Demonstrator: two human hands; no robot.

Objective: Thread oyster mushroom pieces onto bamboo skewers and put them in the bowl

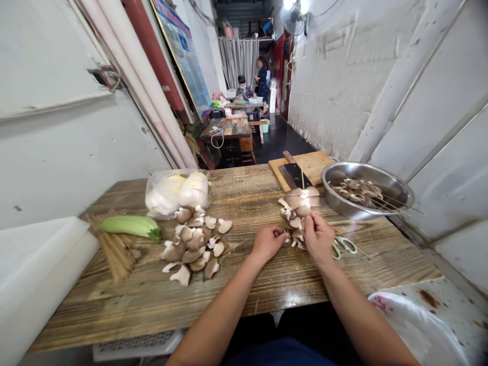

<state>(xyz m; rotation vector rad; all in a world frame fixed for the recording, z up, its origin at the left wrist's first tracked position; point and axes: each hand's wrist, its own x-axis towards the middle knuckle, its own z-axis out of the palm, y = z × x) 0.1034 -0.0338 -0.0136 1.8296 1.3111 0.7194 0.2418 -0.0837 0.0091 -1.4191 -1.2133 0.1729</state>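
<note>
My left hand [270, 241] is closed in a pinch on the edge of a grey-brown oyster mushroom [287, 237]. Close beside it, my right hand [318, 237] has thumb and fingers pressed together on a mushroom skewer [296, 208]; its fingertips partly hide the grip. From the far end of these threaded mushrooms a bare bamboo stick [302, 174] points away from me. Light-green-handled scissors [346, 245] lie right of my right hand, with another thin stick running past them. Left of my hands is a heap of loose oyster mushrooms [194, 241].
A steel bowl [353, 209] with mushroom skewers stands at the right, beside a cutting board [318, 162] bearing a cleaver [295, 174]. Leftward lie a bagged white vegetable [179, 193], a green gourd [129, 225] and bamboo skewers [114, 254]. Two people are far back.
</note>
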